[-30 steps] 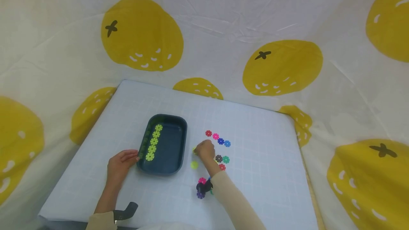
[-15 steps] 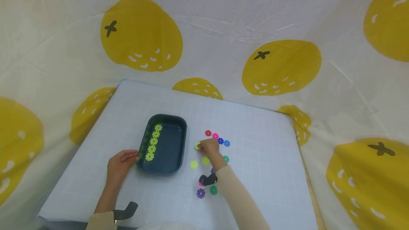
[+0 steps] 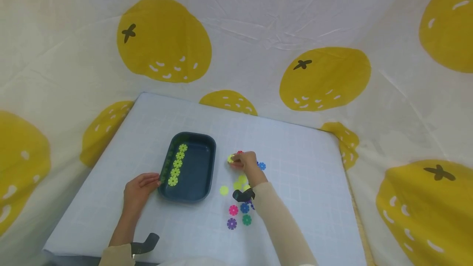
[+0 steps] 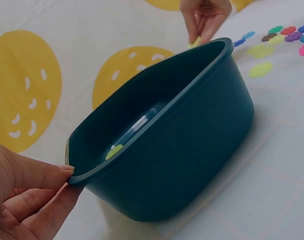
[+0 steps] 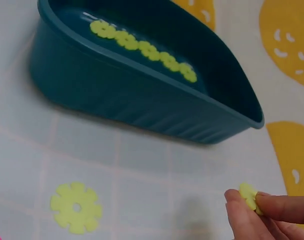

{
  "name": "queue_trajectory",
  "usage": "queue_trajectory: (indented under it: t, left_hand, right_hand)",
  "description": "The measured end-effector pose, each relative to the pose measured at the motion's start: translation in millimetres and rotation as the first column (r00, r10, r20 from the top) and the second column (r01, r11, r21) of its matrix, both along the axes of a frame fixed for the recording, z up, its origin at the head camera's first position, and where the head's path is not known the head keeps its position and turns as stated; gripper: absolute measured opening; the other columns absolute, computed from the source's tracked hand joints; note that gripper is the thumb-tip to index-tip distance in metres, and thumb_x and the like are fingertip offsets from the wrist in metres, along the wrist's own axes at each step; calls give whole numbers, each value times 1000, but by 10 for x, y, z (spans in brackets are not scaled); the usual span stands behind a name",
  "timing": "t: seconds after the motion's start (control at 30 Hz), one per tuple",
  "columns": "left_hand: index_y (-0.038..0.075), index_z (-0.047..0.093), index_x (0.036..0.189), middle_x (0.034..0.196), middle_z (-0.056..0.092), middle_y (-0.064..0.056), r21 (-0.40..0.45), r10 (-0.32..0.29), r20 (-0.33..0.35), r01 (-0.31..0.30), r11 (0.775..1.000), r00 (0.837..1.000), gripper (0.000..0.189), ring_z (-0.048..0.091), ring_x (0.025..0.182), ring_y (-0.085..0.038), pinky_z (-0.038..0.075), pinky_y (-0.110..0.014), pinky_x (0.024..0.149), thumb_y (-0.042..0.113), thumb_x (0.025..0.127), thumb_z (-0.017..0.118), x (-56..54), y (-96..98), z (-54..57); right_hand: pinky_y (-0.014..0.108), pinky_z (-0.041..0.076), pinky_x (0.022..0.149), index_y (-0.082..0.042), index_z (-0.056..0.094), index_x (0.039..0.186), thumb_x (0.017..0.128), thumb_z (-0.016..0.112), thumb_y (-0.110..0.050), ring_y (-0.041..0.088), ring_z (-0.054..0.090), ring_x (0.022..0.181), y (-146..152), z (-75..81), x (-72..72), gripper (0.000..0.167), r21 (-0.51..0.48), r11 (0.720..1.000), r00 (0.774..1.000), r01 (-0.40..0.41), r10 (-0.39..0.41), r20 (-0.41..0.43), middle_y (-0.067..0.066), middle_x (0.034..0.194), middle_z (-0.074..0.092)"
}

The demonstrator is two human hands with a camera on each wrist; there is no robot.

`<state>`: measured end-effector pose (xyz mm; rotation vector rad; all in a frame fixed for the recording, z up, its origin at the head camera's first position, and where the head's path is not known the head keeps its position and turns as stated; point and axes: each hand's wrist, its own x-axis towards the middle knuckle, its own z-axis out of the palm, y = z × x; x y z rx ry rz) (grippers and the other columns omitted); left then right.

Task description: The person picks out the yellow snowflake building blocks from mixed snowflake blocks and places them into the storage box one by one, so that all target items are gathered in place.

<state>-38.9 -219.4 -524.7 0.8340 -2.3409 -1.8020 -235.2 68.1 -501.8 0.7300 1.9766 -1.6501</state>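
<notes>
My left hand pinches the rim of the dark teal plastic basin at its near left corner, thumb on top and fingers below. A row of yellow-green snowflake discs lies along the left side of the basin floor. Right of the basin, my right hand pinches one yellow-green snowflake disc between thumb and fingers, just above the cloth. Another yellow-green disc lies flat between the basin and the coloured pieces. Part of the coloured group is hidden under the right hand and forearm in the head view.
Pink, purple, blue and green snowflake discs lie near the right sleeve. A light blue disc lies beyond the right wrist. The table has a pale checked cloth, with a fruit-print curtain behind.
My right hand has moved away from me and slightly right, with the yellow-green disc in its fingers. The left hand and the basin have stayed in place.
</notes>
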Motion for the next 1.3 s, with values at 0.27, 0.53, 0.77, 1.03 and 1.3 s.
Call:
queue_trajectory:
  t: [0.27, 0.53, 0.77, 1.03, 1.3]
  left_hand:
    - [-2, 63, 123, 124, 68, -22, 2, -1, 5, 1, 1000, 1000, 33, 58, 82, 16, 46, -3, 75, 9, 92, 70, 8, 0, 2]
    - [-1, 64, 122, 123, 68, -20, -17, -1, 12, 1, 1000, 1000, 33, 56, 82, 18, 45, -3, 74, 10, 92, 70, 6, -8, -19]
    - [-1, 65, 122, 122, 69, -20, -19, 4, 9, -3, 1000, 1000, 33, 55, 82, 18, 45, -3, 74, 9, 91, 71, 7, -8, -12]
    - [-2, 65, 122, 123, 68, -21, -12, 3, 2, -3, 1000, 1000, 32, 56, 82, 18, 45, -3, 74, 8, 91, 70, 6, 2, -5]
    - [-1, 65, 122, 123, 68, -21, -6, 6, -4, -6, 1000, 1000, 32, 56, 82, 18, 46, -4, 74, 8, 91, 70, -1, -4, -17]
  right_hand:
    - [31, 60, 66, 5, 68, 113, 86, 71, 4, 22, 74, 65, -56, 138, -105, 28, -142, 990, 998, -6, 14, 53, 22, 98, 74]
    - [29, 59, 63, 5, 68, 113, 86, 71, 4, 23, 74, 66, -222, 293, -191, 27, -226, 974, 997, -22, 38, 64, 17, 87, 74]
    - [31, 60, 61, 8, 68, 113, 84, 69, 10, 23, 73, 65, -446, 423, -202, 29, -286, 957, 998, -36, 48, 34, 15, 79, 72]
    - [30, 59, 61, 6, 70, 111, 85, 70, 8, 25, 74, 70, -673, 475, -150, 27, -327, 942, 996, -75, 88, 26, 18, 88, 74]
    - [30, 59, 57, 8, 70, 104, 84, 70, 9, 25, 74, 66, -863, 498, -110, 20, -347, 931, 992, -113, 125, 13, 17, 82, 73]
